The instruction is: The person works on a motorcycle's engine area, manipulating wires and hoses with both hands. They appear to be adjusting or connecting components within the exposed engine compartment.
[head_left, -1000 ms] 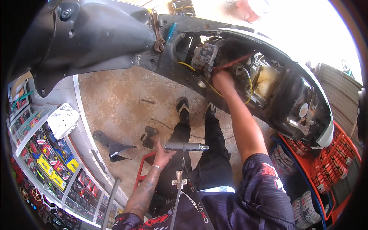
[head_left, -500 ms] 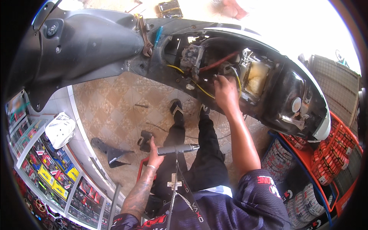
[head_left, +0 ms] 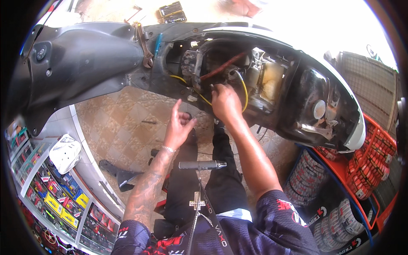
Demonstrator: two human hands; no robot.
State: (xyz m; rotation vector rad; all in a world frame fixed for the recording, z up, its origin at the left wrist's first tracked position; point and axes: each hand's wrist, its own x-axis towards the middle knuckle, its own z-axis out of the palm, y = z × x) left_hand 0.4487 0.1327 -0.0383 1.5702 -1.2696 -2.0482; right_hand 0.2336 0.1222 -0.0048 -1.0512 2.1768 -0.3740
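Observation:
An opened scooter body [head_left: 97, 46] lies across the view, with its engine bay exposed. At the bay's near edge is my right hand [head_left: 226, 103], its fingers pinched around something small and dark that I cannot make out. A yellow hose [head_left: 245, 91] curves past that hand, and a thick reddish-brown hose [head_left: 223, 67] runs beyond it. My left hand [head_left: 179, 127] is raised over the floor just short of the scooter's edge, fingers spread and holding nothing. A small white part [head_left: 192, 98] sits on the frame edge between both hands.
An adjustable wrench [head_left: 145, 51] and a blue-handled tool [head_left: 158, 44] rest on the scooter. Dark plastic panels [head_left: 117, 174] lie on the tiled floor. Glass display shelves [head_left: 55, 187] stand at left, tyre racks [head_left: 340, 182] at right. A dark cylinder [head_left: 202, 165] hangs before my chest.
My left hand has risen from beside a dark object near the floor toward the scooter, its fingers now spread. The right hand stays at the engine bay; the whole view has shifted slightly.

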